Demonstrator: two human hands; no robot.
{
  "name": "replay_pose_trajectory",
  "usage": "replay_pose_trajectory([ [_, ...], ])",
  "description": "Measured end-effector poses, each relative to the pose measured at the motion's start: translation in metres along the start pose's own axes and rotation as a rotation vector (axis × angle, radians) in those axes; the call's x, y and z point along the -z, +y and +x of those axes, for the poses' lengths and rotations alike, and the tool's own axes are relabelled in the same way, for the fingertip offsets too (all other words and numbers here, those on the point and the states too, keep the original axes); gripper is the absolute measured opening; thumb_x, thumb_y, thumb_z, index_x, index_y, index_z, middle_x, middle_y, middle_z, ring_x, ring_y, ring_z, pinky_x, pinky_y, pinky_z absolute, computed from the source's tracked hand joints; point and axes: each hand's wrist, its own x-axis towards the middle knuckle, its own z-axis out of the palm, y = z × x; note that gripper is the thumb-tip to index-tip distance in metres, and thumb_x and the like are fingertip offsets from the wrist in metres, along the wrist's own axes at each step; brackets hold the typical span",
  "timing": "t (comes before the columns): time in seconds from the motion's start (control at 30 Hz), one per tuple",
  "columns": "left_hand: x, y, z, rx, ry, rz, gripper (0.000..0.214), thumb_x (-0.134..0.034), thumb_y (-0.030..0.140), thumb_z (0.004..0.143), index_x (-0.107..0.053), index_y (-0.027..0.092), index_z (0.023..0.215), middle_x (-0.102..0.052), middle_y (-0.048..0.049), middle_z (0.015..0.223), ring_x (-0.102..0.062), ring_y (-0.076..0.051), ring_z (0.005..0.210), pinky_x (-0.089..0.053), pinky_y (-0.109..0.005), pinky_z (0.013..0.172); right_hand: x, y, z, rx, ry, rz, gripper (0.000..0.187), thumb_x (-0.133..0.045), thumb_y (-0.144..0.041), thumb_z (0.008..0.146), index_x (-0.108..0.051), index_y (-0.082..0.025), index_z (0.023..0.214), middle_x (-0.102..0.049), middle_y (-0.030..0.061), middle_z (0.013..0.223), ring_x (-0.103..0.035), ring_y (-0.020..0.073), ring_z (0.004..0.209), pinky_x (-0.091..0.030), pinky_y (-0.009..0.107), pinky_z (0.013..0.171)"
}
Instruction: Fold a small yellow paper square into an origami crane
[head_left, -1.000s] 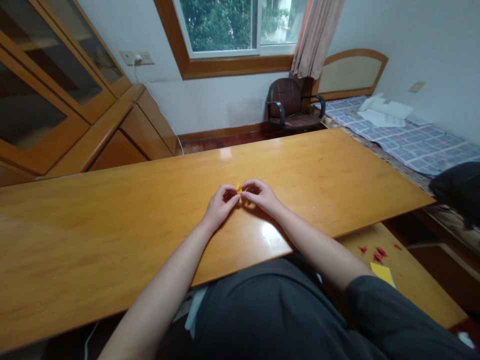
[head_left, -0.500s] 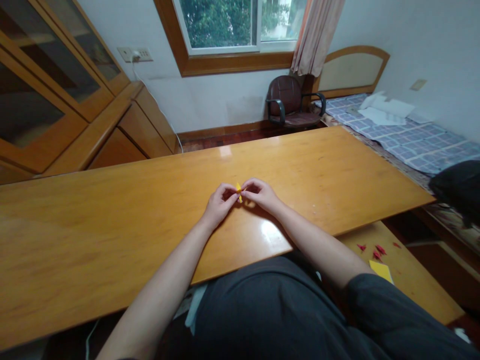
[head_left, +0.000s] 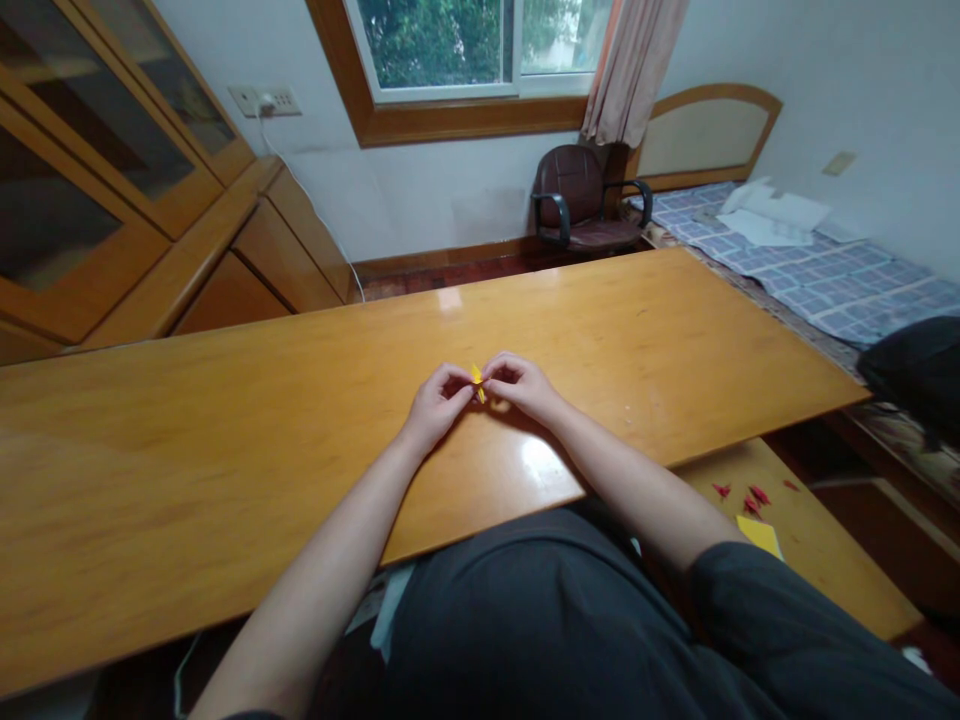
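Note:
A small folded piece of yellow paper is pinched between both my hands over the middle of a long wooden table. My left hand grips it from the left with curled fingers. My right hand grips it from the right, thumb and forefinger pressed together. Both wrists rest on the tabletop.
A lower wooden bench at my right carries a yellow paper sheet and several small red folded pieces. A dark armchair stands behind the table under the window. A bed with a black bag lies right; cabinets left.
My hands stay pinched on the yellow paper with only slight finger shifts. The view has tilted a little, so everything sits slightly higher in the frame.

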Motion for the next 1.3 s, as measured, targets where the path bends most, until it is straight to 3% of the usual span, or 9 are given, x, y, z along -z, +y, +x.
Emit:
replay_pose_trajectory([
  [1.13, -0.001, 0.009, 0.004, 0.073, 0.001, -0.093, 0.019, -0.074, 0.029, 0.075, -0.061, 0.018, 0.083, -0.069, 0.0006, 0.074, -0.066, -0.014, 0.066, -0.057, -0.029, 0.067, 0.002, -0.005, 0.001, 0.038, -0.001, -0.086, 0.008, -0.067, -0.023, 0.077, -0.074, -0.021, 0.080, -0.065, 0.0027, 0.088, -0.061, 0.0152, 0.081, -0.049, 0.029, 0.074],
  [1.3, -0.002, 0.006, 0.004, 0.084, 0.006, -0.090, 0.017, -0.072, 0.028, 0.076, -0.061, 0.018, 0.084, -0.069, 0.0004, 0.075, -0.067, -0.015, 0.068, -0.056, -0.029, 0.068, 0.004, -0.006, 0.000, 0.055, -0.018, -0.098, 0.011, -0.067, -0.030, 0.082, -0.074, -0.021, 0.084, -0.065, 0.0041, 0.091, -0.062, 0.0167, 0.084, -0.050, 0.031, 0.077],
])
